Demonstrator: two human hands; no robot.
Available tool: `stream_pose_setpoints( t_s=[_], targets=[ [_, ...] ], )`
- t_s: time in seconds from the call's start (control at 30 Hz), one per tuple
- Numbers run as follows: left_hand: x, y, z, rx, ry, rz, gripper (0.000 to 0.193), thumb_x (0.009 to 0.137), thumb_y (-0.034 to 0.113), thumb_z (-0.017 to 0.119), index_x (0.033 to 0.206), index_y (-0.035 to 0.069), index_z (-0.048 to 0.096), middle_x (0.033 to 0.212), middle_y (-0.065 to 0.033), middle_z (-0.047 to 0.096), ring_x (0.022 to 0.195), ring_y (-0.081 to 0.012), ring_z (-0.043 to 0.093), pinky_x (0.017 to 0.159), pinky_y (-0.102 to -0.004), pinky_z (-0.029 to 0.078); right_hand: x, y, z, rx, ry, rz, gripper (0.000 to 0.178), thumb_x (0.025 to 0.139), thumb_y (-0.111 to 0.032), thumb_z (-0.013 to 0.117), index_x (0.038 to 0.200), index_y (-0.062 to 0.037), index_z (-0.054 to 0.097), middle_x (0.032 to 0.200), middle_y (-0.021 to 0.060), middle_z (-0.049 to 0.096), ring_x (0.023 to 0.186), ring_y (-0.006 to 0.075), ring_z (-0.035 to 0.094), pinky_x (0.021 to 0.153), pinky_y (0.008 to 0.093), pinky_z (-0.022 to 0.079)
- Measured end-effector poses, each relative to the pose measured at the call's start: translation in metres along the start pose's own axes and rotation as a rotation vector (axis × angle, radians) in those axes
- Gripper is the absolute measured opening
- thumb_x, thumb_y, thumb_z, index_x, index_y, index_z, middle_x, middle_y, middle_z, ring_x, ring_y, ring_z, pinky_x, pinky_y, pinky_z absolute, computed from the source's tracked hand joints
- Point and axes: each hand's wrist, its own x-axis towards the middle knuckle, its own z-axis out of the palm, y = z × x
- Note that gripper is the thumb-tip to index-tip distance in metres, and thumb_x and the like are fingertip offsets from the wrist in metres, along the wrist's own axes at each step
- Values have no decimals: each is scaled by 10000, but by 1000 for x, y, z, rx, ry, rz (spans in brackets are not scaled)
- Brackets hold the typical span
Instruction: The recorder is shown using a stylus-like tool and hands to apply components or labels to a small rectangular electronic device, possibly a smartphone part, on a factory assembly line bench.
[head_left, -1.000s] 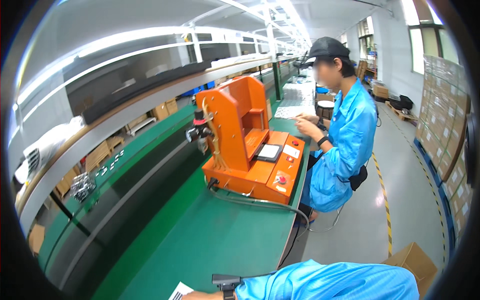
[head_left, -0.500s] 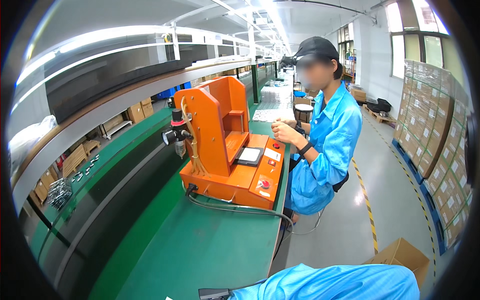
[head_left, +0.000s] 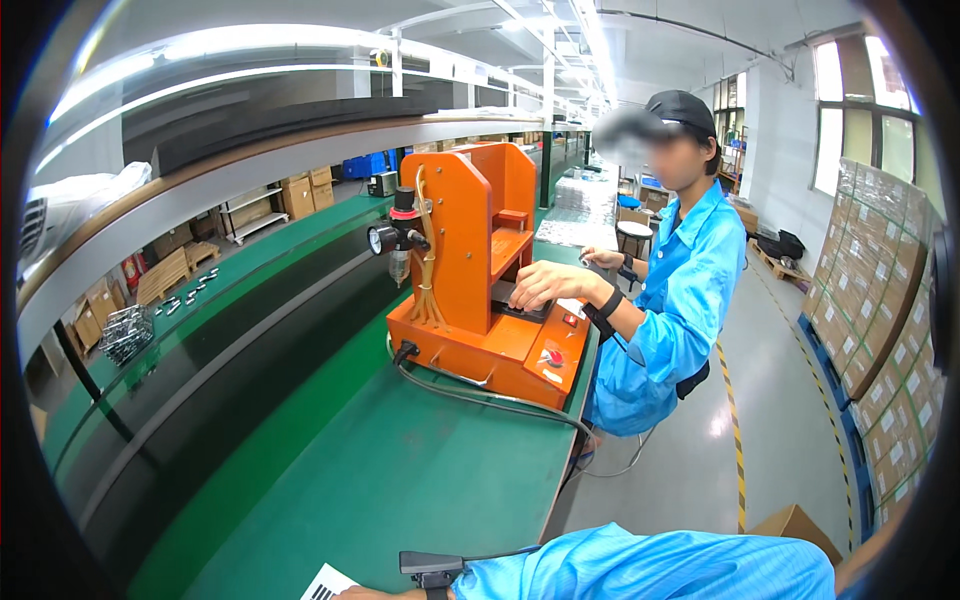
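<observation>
Along the lower edge, my right forearm in a blue sleeve reaches left over the green bench. A black device is strapped at the wrist. Only a sliver of my right hand shows, beside a white sheet with black bars; its fingers are mostly cut off, so their grip is hidden. My left hand is out of view. Farther up the green workbench stands an orange press-like machine with a pressure gauge and yellowish tubes.
A co-worker in blue sits beside the machine, one hand over its dark plate. A black cable trails over the bench edge. A carton stands at lower right; wrapped cartons are stacked on a blue pallet.
My view has shifted, so the machine sits farther right. The co-worker's near hand has moved onto the machine's plate. My wrist, a bit of my hand and more of the white sheet now show.
</observation>
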Motion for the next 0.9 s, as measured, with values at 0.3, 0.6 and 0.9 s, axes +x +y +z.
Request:
stream_pose_setpoints(
  t_s=[0.3,0.6,0.9],
  targets=[
    [-12,1,-6,-28,-5,-3,203,755,202,730,684,75,587,653,-69,597,520,-180,528,475,-299,370,4,0,-3,-30,-10,24,211,781,-263,632,812,-58,676,695,170,630,641,355,609,559,449,465],
    [-22,7,-9,-72,-18,3,208,748,203,735,682,74,587,653,-70,597,521,-180,529,475,-299,370,4,0,-3,-46,-10,11,204,769,-255,630,805,-62,685,690,165,631,646,352,615,554,448,474],
    [-31,18,-13,-131,-42,32,212,740,205,740,680,73,586,654,-70,597,522,-180,530,474,-299,370,3,-8,-6,-42,-17,43,200,772,-262,639,838,-83,696,714,158,642,673,342,626,568,444,482]
  ],
)
